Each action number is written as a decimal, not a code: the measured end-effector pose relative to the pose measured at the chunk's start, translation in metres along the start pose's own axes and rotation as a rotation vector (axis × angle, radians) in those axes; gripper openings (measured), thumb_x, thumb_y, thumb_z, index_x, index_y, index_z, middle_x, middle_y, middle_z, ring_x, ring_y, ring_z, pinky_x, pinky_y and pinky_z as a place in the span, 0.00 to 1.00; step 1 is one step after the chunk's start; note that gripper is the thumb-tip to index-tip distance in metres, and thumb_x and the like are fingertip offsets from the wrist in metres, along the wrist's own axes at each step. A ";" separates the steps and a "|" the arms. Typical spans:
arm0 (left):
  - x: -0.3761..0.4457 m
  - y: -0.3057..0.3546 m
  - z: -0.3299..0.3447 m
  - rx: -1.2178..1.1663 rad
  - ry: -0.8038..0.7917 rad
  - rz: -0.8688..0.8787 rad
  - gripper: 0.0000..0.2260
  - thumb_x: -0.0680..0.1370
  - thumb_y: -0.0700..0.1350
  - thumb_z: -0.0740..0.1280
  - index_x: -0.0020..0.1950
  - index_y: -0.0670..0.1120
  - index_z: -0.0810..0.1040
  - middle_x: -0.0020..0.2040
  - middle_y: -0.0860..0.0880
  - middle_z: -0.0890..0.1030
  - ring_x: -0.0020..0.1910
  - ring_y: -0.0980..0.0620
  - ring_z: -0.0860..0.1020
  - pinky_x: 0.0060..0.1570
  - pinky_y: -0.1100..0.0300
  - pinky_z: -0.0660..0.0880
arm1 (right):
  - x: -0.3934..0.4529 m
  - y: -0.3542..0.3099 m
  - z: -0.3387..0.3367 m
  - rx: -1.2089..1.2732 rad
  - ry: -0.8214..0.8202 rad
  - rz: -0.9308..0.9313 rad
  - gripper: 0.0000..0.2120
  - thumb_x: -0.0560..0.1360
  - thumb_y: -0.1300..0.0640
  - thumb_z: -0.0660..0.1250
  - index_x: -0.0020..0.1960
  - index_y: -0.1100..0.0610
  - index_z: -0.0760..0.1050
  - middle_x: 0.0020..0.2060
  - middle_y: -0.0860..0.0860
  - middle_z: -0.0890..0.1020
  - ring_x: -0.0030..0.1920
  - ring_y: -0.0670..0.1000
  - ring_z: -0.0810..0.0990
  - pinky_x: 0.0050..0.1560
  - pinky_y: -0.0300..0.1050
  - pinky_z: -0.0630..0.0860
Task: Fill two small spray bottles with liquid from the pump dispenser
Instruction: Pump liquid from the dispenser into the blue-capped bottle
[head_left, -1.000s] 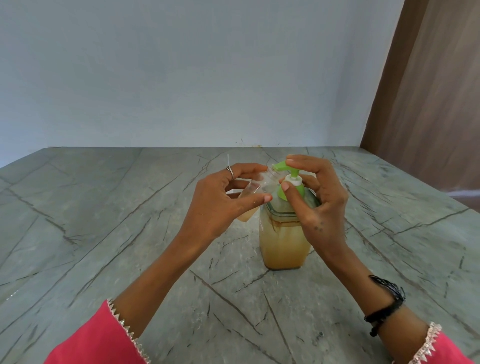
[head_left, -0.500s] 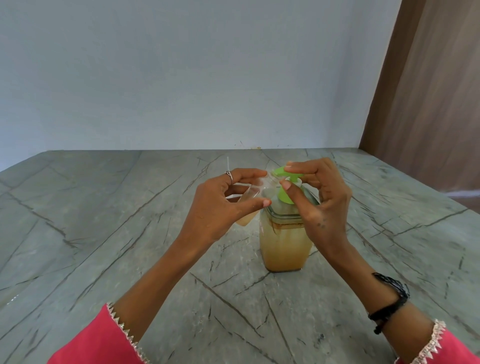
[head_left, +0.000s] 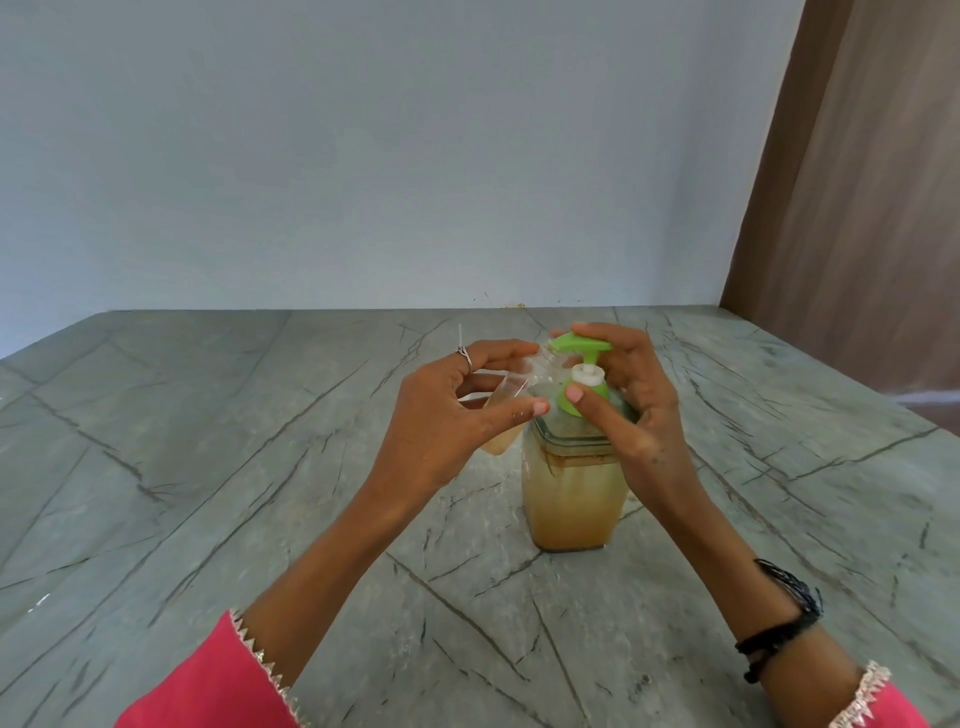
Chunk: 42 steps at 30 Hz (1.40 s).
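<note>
- your left hand (head_left: 447, 415) has its grip closed round a small clear spray bottle (head_left: 511, 410), thumb and fingers pinching it, tilted with its open neck up against the green spout.
- the bottle carries some amber liquid in its lower end, which sticks out below your thumb.
- your right hand (head_left: 631, 410) curls round the green pump head (head_left: 579, 345) of the dispenser (head_left: 571, 488): fingers lie over the top of the head, thumb rests on the green collar below it.
- the pump head stands raised, its white stem showing.
- the dispenser stands upright on the grey veined worktop (head_left: 260, 467), mostly full of cloudy amber liquid.
- you wear a ring (head_left: 464, 355) on the left hand, a black wrist band (head_left: 784, 618) on the right, and pink sleeves (head_left: 208, 686) with trimmed cuffs.
- a thin white stick shows just behind your left hand; you cannot tell what it belongs to.
</note>
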<state>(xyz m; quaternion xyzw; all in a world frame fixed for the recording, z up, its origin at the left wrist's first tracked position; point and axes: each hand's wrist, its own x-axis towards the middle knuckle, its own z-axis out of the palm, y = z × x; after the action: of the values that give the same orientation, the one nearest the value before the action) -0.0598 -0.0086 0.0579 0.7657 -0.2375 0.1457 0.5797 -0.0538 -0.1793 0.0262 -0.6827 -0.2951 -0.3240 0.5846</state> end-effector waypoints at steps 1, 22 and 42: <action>0.000 0.000 0.000 -0.002 0.002 0.000 0.18 0.65 0.46 0.76 0.51 0.60 0.78 0.50 0.55 0.82 0.49 0.58 0.81 0.51 0.60 0.79 | 0.000 -0.002 -0.001 0.019 -0.020 0.017 0.19 0.73 0.58 0.67 0.59 0.39 0.71 0.56 0.48 0.79 0.55 0.51 0.80 0.52 0.45 0.79; -0.002 -0.005 0.001 0.031 0.010 0.020 0.18 0.65 0.46 0.76 0.52 0.58 0.78 0.49 0.56 0.82 0.48 0.59 0.81 0.49 0.64 0.78 | 0.002 -0.008 0.004 0.001 0.027 0.124 0.15 0.70 0.62 0.70 0.54 0.53 0.71 0.46 0.43 0.83 0.46 0.48 0.84 0.44 0.43 0.81; -0.002 -0.003 0.000 0.083 0.017 0.067 0.19 0.65 0.46 0.76 0.53 0.58 0.78 0.48 0.60 0.80 0.50 0.64 0.78 0.45 0.73 0.75 | 0.008 -0.007 0.003 -0.051 0.024 0.147 0.13 0.69 0.62 0.69 0.46 0.47 0.71 0.43 0.43 0.83 0.46 0.48 0.83 0.48 0.46 0.81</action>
<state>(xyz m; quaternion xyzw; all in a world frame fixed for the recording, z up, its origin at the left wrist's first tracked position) -0.0600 -0.0076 0.0549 0.7794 -0.2521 0.1812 0.5443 -0.0542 -0.1749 0.0367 -0.7133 -0.2287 -0.2960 0.5927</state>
